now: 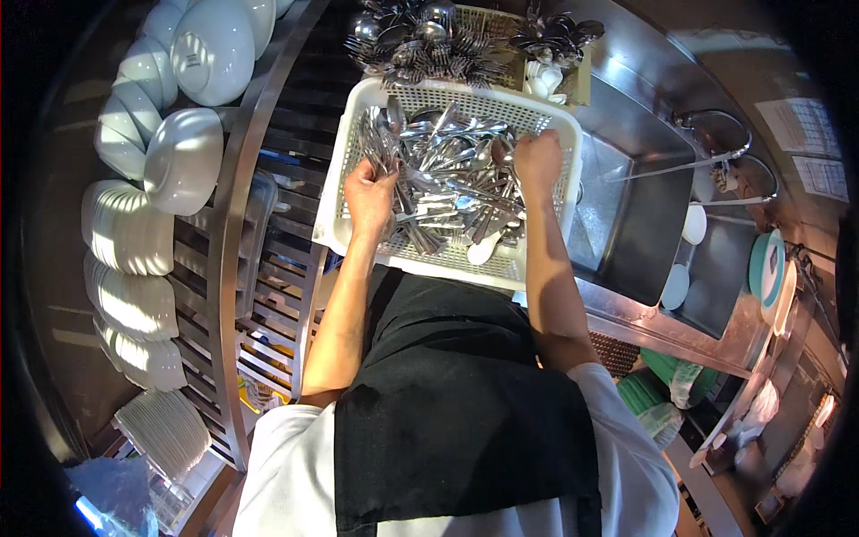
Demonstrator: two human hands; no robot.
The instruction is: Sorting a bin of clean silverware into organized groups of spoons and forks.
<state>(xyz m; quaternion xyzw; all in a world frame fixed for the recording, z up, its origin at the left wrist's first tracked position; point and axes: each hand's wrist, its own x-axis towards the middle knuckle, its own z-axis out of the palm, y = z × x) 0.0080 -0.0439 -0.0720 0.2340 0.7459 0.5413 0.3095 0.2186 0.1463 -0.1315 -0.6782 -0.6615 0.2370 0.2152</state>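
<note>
A white perforated plastic basket (pixel 342 231) is before me, with a jumbled heap of metal cutlery (pixel 456 181) inside. My left hand (pixel 371 194) is at the basket's left side, its fingers closed on a bunch of forks (pixel 379 144) that stand upright. Over the basket's right side is my right hand (pixel 539 161), fingers curled; beside them shows the bowl of a spoon (pixel 499 152), and whether the hand grips it is hidden. A white spoon (pixel 484 249) lies at the near edge of the heap.
Behind the basket stand holders packed with forks (pixel 443 50), dark spoons (pixel 553 33) and white spoons (pixel 545 79). To the right are metal sinks (pixel 647 221) with a faucet (pixel 718 158). On the left, a slatted metal rack (pixel 231 221) bears white bowls (pixel 184 161) and stacked plates (pixel 164 429).
</note>
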